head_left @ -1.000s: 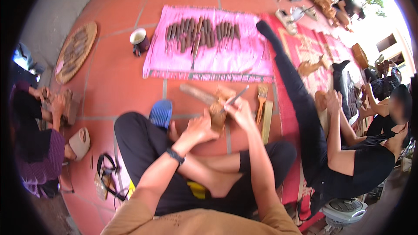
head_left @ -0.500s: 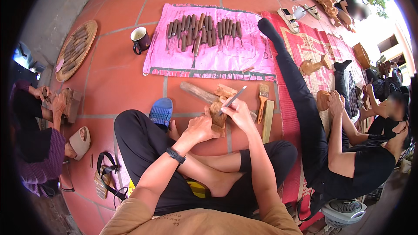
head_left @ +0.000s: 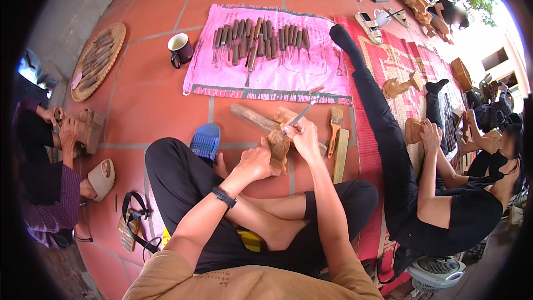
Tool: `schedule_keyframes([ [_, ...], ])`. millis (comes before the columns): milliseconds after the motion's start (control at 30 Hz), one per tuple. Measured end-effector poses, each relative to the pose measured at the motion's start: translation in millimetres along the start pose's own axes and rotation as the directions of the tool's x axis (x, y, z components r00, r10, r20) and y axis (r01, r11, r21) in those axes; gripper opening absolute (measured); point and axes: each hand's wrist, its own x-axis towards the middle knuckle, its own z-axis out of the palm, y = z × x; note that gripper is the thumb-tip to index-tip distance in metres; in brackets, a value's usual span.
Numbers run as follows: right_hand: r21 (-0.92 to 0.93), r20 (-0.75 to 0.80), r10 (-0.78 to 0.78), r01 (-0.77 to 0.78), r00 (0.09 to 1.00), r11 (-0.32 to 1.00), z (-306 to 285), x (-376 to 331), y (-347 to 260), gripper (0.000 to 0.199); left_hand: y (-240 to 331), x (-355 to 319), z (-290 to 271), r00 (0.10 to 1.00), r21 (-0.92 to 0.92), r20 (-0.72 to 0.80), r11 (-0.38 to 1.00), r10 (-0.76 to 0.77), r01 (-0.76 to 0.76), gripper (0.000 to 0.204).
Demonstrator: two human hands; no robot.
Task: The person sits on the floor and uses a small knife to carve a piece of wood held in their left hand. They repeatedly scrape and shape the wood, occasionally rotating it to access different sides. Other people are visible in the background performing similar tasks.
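Observation:
A light-brown carved wood piece (head_left: 278,145) stands in front of my crossed legs. My left hand (head_left: 256,161) is closed on its left side, thumb and fingers against the wood. My right hand (head_left: 303,138) pinches a slim grey pencil-like tool (head_left: 300,118), tilted with its upper end to the far right. The tool's lower end is at the carving's upper right edge; whether it touches cannot be made out. Behind the carving lie a grey-brown wooden stick (head_left: 247,114) and a pale wood block (head_left: 285,114).
Several wood-handled chisels (head_left: 252,50) lie on a pink sheet (head_left: 200,72). Nearby are a dark mug (head_left: 181,53), a paintbrush (head_left: 334,130), a wood strip (head_left: 341,158), a blue slipper (head_left: 205,140) and a tool basket (head_left: 91,84). Co-workers sit on both sides; one's leg (head_left: 377,111) stretches along the red mat.
My right hand has shifted slightly up and right, and the tool's lower end has risen from the carving's face to its upper edge. My left hand stays nearly still.

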Motion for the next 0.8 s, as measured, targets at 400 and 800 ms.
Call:
schedule_keyframes([
  [400, -0.133, -0.056, -0.034, 0.027, 0.998, 0.991, 7.6, -2.4, -7.2, 0.009, -9.6, 1.7, 6.2, 1.000, 0.010, -0.027, 1.000, 0.005, -0.005, 0.101],
  [800, -0.230, 0.055, -0.169, 0.177, 0.984, 0.957, 17.9, -13.4, -13.2, 0.010, -2.5, -1.2, -1.3, 1.000, 0.062, 0.018, 0.998, 0.010, -0.011, 0.107],
])
